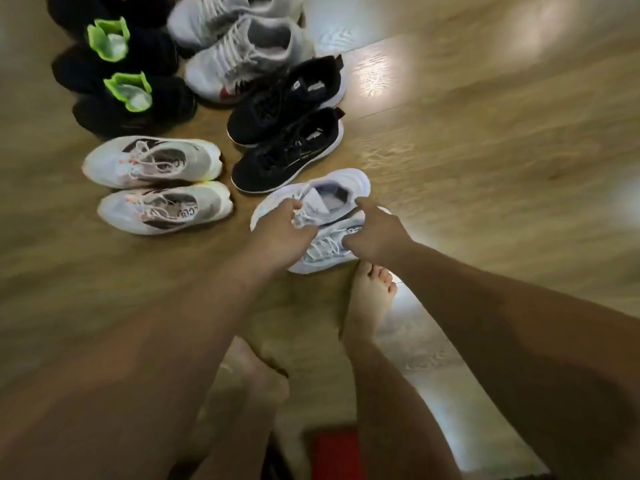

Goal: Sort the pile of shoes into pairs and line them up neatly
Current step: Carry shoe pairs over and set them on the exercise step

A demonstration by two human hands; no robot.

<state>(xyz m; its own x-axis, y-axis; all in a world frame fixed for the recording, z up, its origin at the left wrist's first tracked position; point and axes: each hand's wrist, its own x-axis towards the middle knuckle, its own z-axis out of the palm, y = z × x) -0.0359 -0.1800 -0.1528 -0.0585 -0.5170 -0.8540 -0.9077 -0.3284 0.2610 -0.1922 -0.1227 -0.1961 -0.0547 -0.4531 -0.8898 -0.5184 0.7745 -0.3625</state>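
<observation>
On the wooden floor (pixel 485 150) in front of me, two pale shoes lie touching side by side. My left hand (pixel 284 230) pinches the laces of the far pale shoe (pixel 332 192). My right hand (pixel 377 233) is just beside it, with fingers curled on the near pale shoe (pixel 325 252) and thumb sticking out. My hands are close but not touching.

My bare foot (pixel 370 303) is right by the near pale shoe's edge. Just past the far pale shoe sit two black shoes (pixel 287 161). To the left are two white shoes with dark marks (pixel 152 161). Far left are black shoes with green insides (pixel 121 81), and beside those, grey shoes (pixel 239 46). A blurry red thing (pixel 336 455) is down by my legs.
</observation>
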